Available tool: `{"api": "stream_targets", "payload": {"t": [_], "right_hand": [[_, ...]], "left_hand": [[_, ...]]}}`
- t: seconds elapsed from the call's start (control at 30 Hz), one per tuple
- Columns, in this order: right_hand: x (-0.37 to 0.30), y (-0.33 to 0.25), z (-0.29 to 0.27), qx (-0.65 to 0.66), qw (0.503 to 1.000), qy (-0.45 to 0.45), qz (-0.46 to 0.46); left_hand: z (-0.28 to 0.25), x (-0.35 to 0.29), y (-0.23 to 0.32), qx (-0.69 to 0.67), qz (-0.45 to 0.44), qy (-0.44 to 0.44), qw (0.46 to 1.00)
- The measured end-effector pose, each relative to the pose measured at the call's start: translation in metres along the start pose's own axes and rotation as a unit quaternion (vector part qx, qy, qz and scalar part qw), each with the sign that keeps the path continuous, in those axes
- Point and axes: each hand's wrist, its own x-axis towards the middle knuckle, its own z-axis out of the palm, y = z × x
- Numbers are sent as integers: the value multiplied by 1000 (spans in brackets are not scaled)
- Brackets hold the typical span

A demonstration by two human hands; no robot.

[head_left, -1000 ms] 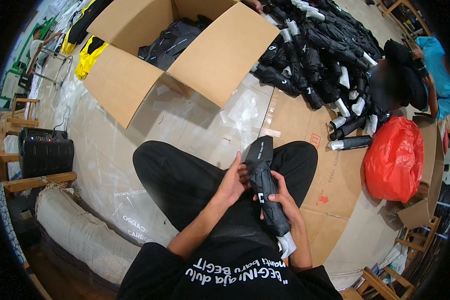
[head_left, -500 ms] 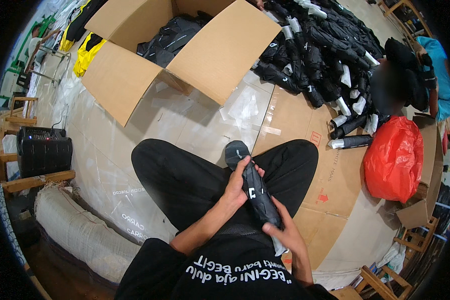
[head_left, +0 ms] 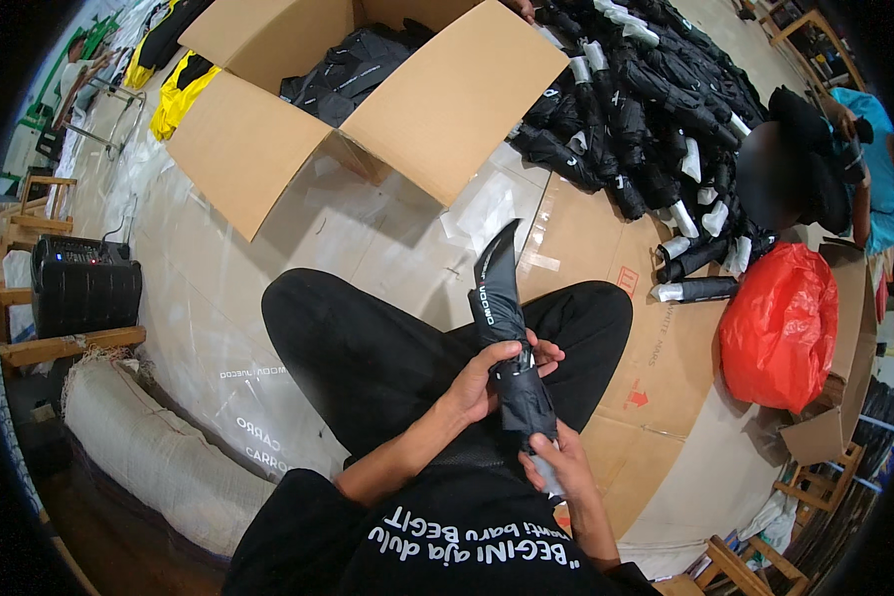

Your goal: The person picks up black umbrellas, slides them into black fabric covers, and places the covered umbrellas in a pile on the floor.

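Over my lap I hold a black folding umbrella (head_left: 523, 399), tilted, its lower end wrapped in pale plastic. My left hand (head_left: 482, 385) is closed round its middle, the thumb on top and the fingertips showing on the far side. Lower down, my right hand (head_left: 564, 461) grips the umbrella near the pale-wrapped end. Beyond my left hand, a flat, limp black cloth end with white print (head_left: 500, 283) sticks up to a bent point. Whether this cloth is a separate sleeve or part of the umbrella, I cannot tell.
An open cardboard box (head_left: 457, 99) with folded black cloth pieces (head_left: 353, 74) stands ahead. A heap of similar black umbrellas (head_left: 656, 119) lies ahead right, beside a red plastic bag (head_left: 780, 328). Another person (head_left: 869, 169) sits behind it. A black speaker (head_left: 86, 285) stands left.
The umbrella's far end, rounded before, now shows as a longer, flat pointed cloth end reaching away from me. My right hand has closed round the wrapped end.
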Motion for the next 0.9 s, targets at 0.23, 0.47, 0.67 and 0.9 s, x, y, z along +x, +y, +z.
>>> {"api": "stream_targets", "payload": {"t": [0.23,0.47,0.67,0.9], "right_hand": [[2,2,18,76,997,-28,1],[33,-4,3,363,895,-244,85],[26,2,34,-423,860,243,-150],[48,-15,51,-411,843,280,-202]], "left_hand": [[18,3,5,70,40,29,996],[28,5,26,40,87,-72,993],[32,19,43,177,173,270,931],[22,7,12,194,93,249,944]]}}
